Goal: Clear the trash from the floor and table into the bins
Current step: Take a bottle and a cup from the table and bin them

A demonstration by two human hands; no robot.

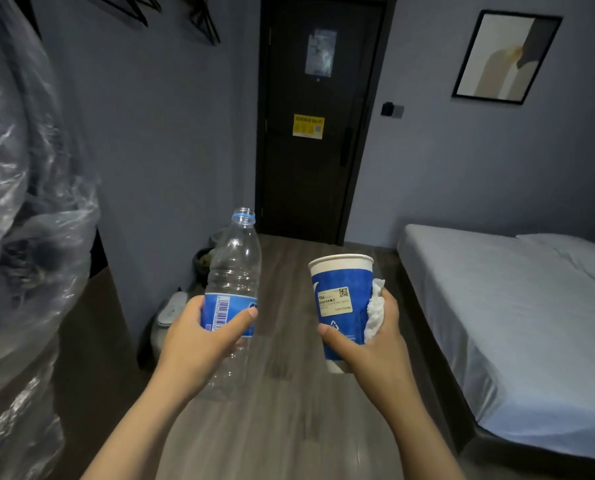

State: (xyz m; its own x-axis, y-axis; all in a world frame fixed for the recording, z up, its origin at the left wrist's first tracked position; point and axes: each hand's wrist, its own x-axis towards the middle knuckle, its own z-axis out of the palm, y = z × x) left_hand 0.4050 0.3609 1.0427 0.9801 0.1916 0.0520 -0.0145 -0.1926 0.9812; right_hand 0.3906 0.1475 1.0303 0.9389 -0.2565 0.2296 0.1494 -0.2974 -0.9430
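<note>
Both forearms reach out low in the head view. My left grip [199, 334] is curled round the plastic bottle [232, 265], thumb lying across its blue label. It is clear and uncapped, with a blue ring at the neck, and it leans slightly to the right. My right grip [375, 337] is wrapped round the paper cup [341, 299], thumb on its front. The fingers press a crumpled white tissue [375, 306] against the cup's right wall. The cup is blue with a white rim and stands upright with its mouth up. Bottle and cup are held near each other but apart, above the wooden floor [289, 393].

Behind the bottle, against the left wall, sits a dark bin [202, 263], and nearer me is a pale lidded container [173, 308]. Crinkled plastic sheeting [19, 202] fills the left edge. A bed [514, 306] with a pale sheet lies on the right, and a dark door [316, 168] with a yellow notice [308, 126] closes the far end.
</note>
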